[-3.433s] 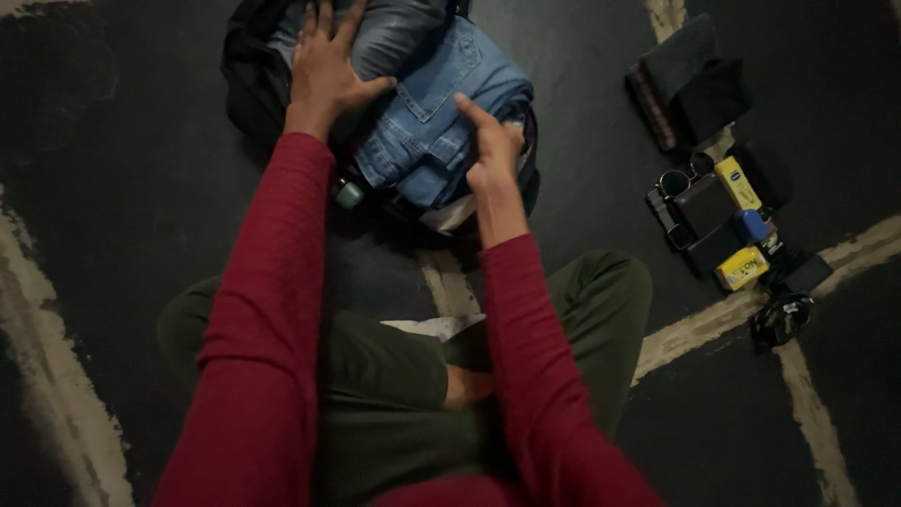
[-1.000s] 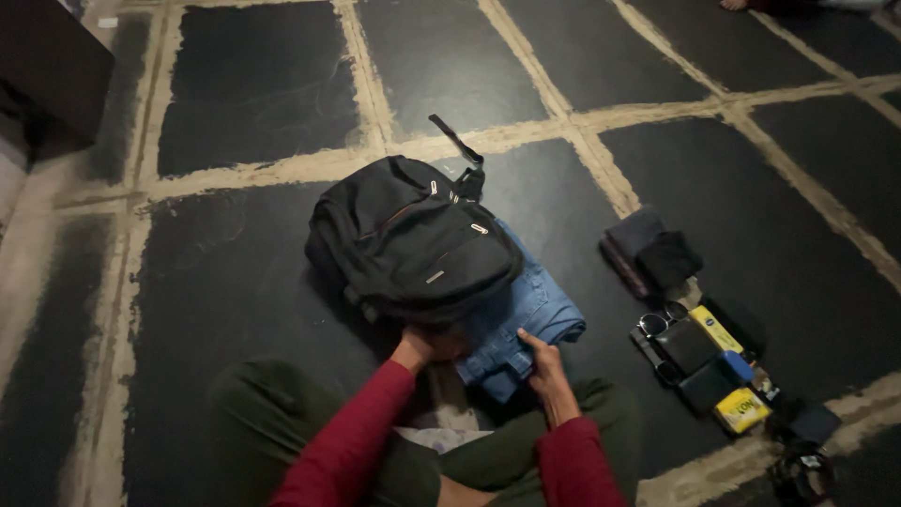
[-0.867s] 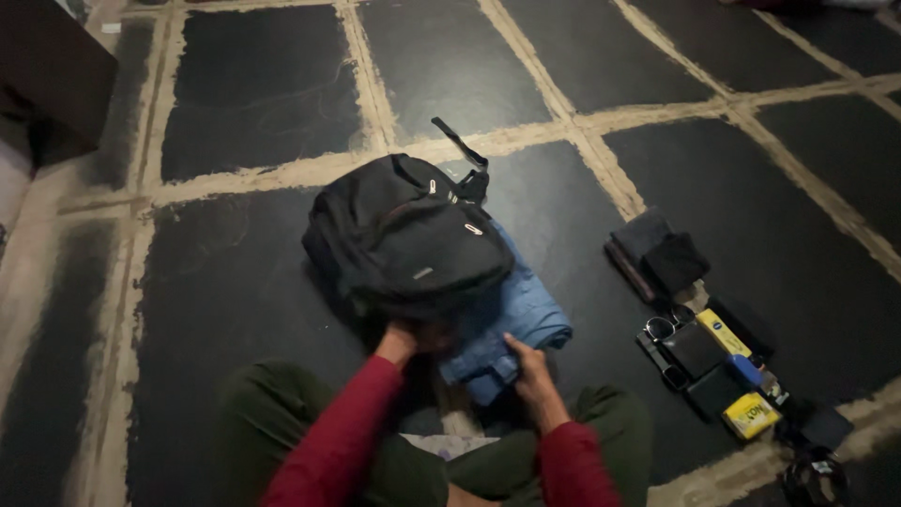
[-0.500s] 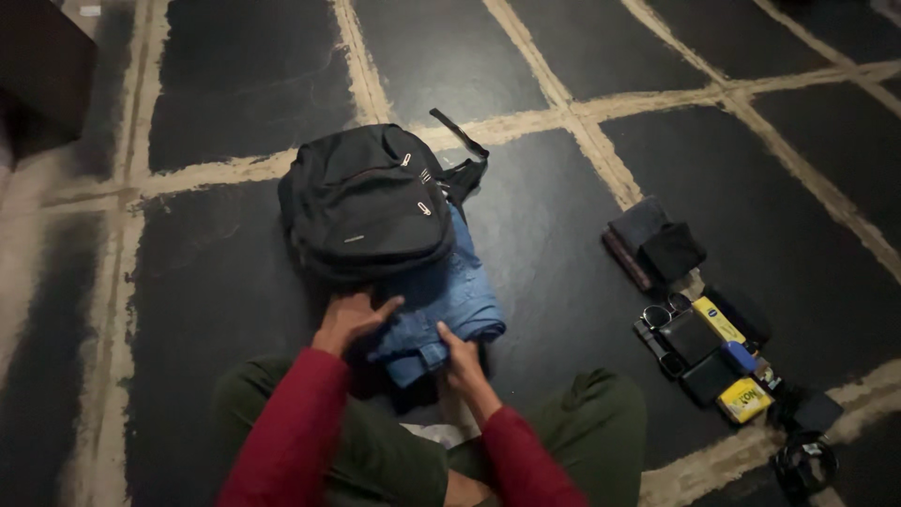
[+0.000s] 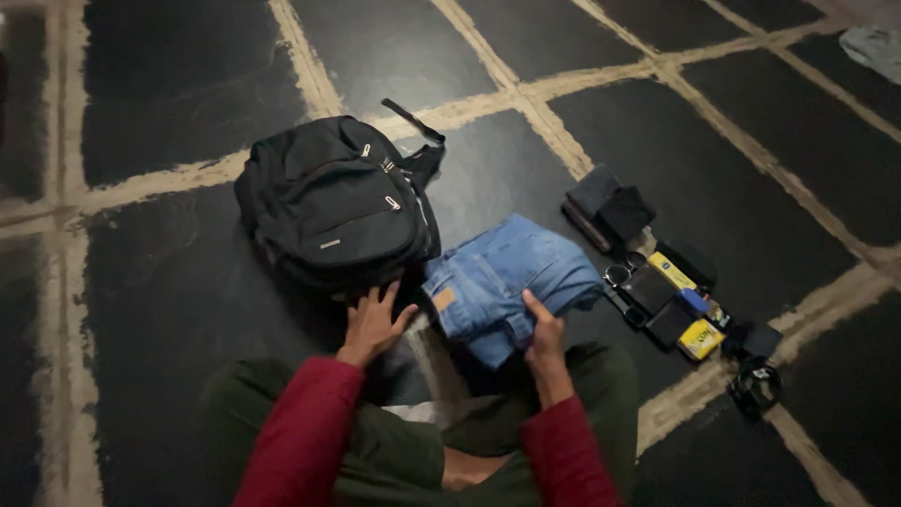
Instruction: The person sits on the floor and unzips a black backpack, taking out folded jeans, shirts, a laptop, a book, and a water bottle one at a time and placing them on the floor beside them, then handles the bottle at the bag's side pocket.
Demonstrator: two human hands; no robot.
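Folded blue jeans [image 5: 507,286] lie on the floor just right of a black backpack [image 5: 333,207], touching its lower edge, directly in front of the seated person's crossed legs. In the head view, the right hand [image 5: 544,336] grips the near edge of the denim stack, thumb on top and fingers tucked under. The left hand [image 5: 374,322] is spread open with fingers splayed, resting against the backpack's bottom rim and holding nothing.

One risk, as I judge it: the jeans are held by one edge only, so a lift or tug from there could let the folds slide apart and the stack sag open. The backpack, steadied only by flat fingers, could also tip or shift.

Off to the right, well apart from the hands, sits a row of small items: dark folded cloths [image 5: 610,208], sunglasses [image 5: 619,277], dark wallets [image 5: 657,300] and two yellow boxes [image 5: 699,338]. The floor [image 5: 188,84] is dark slabs with pale, worn joints; the light is dim, and little else of the room shows.
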